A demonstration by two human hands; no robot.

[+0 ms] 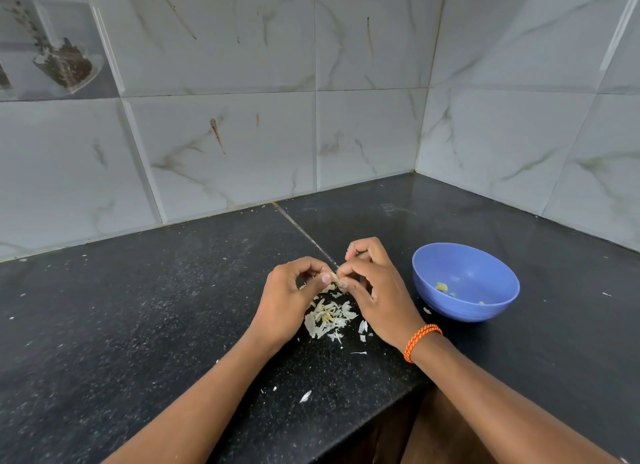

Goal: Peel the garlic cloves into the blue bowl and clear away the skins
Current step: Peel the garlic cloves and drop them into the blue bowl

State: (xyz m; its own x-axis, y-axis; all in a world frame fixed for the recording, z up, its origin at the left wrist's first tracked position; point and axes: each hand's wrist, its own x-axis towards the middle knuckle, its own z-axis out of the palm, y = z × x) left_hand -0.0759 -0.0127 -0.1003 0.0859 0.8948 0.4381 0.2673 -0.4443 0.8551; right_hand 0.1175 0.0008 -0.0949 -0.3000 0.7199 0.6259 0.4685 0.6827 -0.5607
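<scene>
Black counter under all, blue bowl as landmark, just right of right hand; left hand farther off; both grips pinching one garlic clove left of bowl, above skins; clove's axis unclear.

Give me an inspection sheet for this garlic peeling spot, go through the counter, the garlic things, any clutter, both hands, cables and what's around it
Surface: black speckled counter, dusted with pale flecks.
Job's things: blue bowl on the counter to the right of the hands, a few peeled garlic pieces inside; garlic clove pinched between both hands.
Clutter: pile of skins on the counter under the hands; stray skin flakes nearer the front edge.
Hands: left hand and right hand both pinch the clove; orange wristband on the right wrist.
Cables: nothing seen.
Surroundings: marble-look wall tiles meeting in a corner, with brown streaks.
</scene>
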